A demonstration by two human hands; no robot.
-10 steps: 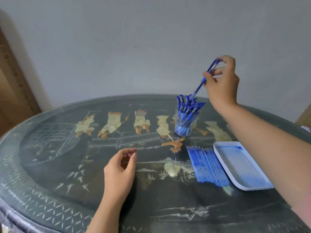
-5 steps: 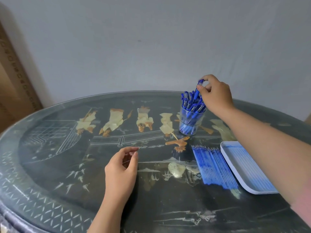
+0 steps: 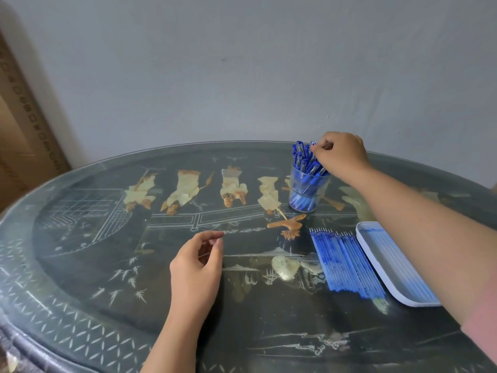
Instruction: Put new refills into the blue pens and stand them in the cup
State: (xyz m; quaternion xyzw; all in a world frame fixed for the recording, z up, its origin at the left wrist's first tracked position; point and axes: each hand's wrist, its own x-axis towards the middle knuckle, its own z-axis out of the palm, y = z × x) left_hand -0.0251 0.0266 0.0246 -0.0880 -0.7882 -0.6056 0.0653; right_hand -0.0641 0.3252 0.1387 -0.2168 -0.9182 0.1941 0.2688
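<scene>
A clear cup [image 3: 306,193] stands at the back right of the table, packed with several blue pens [image 3: 302,157]. My right hand [image 3: 340,156] hovers over the cup's right side, its fingers curled and pinching the top of one pen standing among the others. My left hand [image 3: 196,267] rests on the table near the middle, fingers loosely curled, holding nothing. A row of blue refills [image 3: 347,261] lies flat on the table right of centre.
A white tray [image 3: 376,254] with pale refills in it sits to the right of the blue refills, partly under my right forearm. The dark oval table [image 3: 80,278] has inlaid figures under glass. A grey wall rises close behind it.
My right hand came down from high above the cup with a blue pen and lowered it in among the others. The left hand stayed put.
</scene>
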